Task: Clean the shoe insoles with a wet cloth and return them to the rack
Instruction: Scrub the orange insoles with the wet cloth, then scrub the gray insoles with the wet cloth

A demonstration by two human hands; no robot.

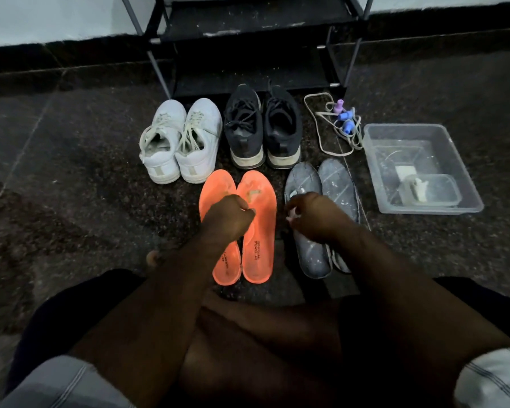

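Two orange insoles [258,248] lie side by side on the dark floor in front of me. To their right lie two grey insoles [334,184], streaked with white marks. My left hand [227,217] hovers over the orange pair with its fingers curled shut; I cannot tell if it touches them. Over the left grey insole [312,256], my right hand [312,216] is closed on a small pale scrap [292,214], perhaps a cloth. The black shoe rack [248,33] stands at the back against the wall.
A pair of white sneakers [180,142] and a pair of black sneakers [262,128] stand before the rack. At right, a clear plastic tub [377,172] holds a smaller clear box [433,191]. A cord with coloured clips [343,122] lies behind it. My knees fill the foreground.
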